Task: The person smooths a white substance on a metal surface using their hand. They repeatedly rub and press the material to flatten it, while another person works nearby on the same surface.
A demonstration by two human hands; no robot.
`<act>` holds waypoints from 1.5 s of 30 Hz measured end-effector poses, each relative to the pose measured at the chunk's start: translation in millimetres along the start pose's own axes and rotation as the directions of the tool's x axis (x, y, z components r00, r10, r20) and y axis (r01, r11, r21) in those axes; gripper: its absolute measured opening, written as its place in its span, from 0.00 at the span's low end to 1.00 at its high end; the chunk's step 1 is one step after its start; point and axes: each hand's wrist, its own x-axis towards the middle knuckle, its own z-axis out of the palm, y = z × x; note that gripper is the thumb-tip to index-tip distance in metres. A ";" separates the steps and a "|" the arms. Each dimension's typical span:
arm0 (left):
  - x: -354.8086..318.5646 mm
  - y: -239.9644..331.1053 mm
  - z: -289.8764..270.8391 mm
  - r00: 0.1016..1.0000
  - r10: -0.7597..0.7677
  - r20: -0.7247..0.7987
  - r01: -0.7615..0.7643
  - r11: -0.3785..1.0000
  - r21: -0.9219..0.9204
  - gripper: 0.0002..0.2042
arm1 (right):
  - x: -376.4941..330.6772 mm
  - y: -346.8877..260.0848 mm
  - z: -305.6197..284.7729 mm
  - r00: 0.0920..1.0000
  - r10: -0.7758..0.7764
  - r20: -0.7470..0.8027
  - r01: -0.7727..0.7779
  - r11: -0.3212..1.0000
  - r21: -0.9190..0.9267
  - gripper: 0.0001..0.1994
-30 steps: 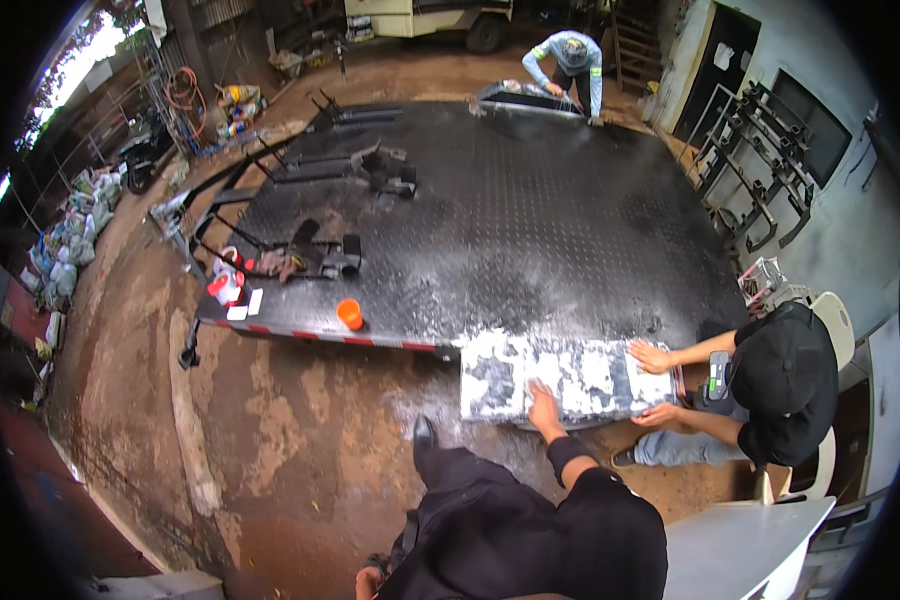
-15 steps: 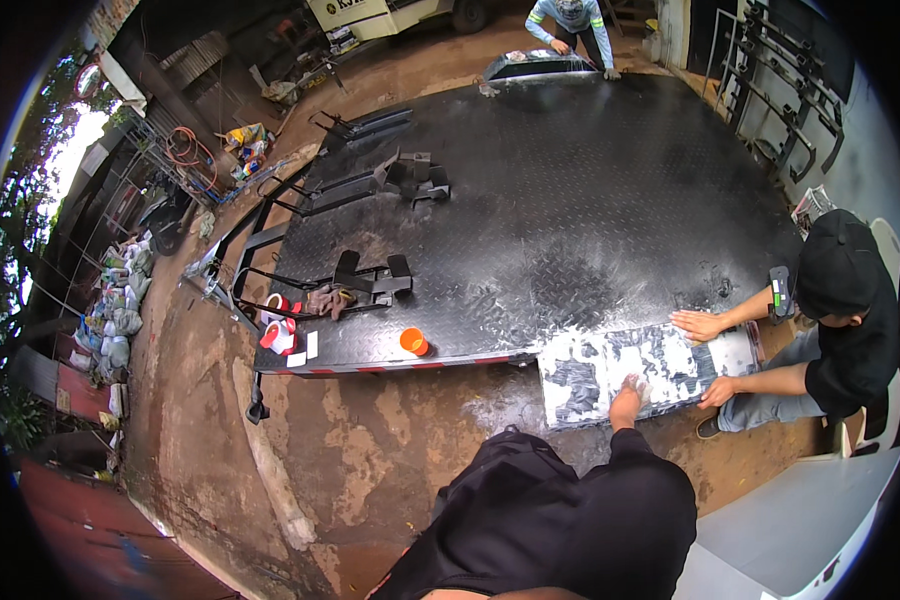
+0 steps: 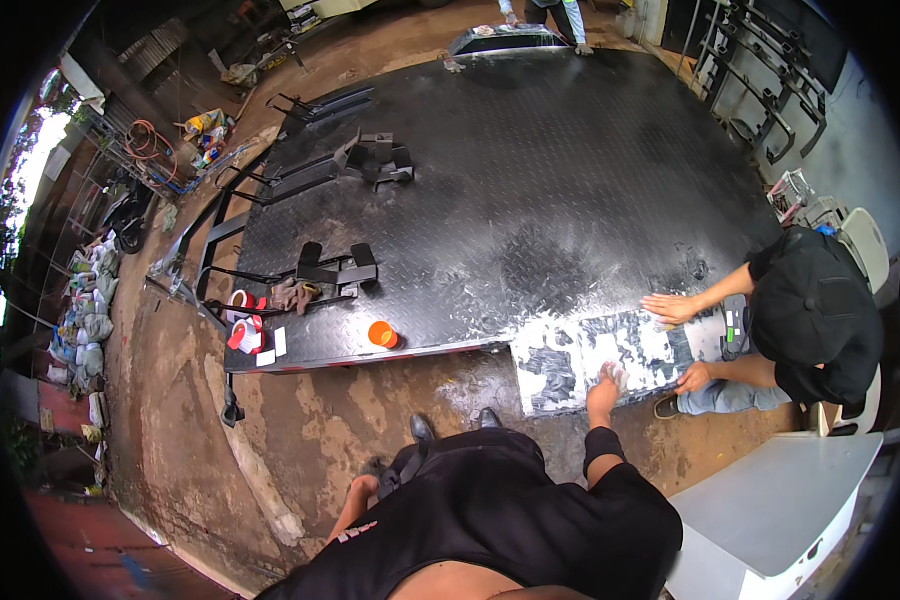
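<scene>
I stand bent at the near edge of a large black checker-plate platform [image 3: 530, 170]. My right hand [image 3: 604, 386] presses down on a white-smeared patch [image 3: 580, 355] at the platform's near right corner, with something pale under the fingers. My left hand [image 3: 362, 489] hangs low by my leg, away from the platform; its fingers are too small to read. A crouching co-worker [image 3: 815, 315] in black at the right has both hands flat on the same patch.
An orange cup [image 3: 382, 334], red-and-white tape rolls [image 3: 241, 332] and a rag [image 3: 292, 295] sit near the platform's front left edge. Black metal brackets [image 3: 336, 266] lie further in. Another person [image 3: 545, 15] works at the far end. A white panel [image 3: 770, 510] lies at lower right.
The view has swung and come closer to the platform. My right hand stays on the white patch, shifting slightly along it. The co-worker's hands remain on the patch.
</scene>
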 end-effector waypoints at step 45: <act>309.1 116.2 -216.7 0.786 0.508 0.354 -0.608 0.528 0.593 0.18 | -355.1 -95.3 -4.1 0.763 0.610 -0.215 -0.514 0.773 0.371 0.15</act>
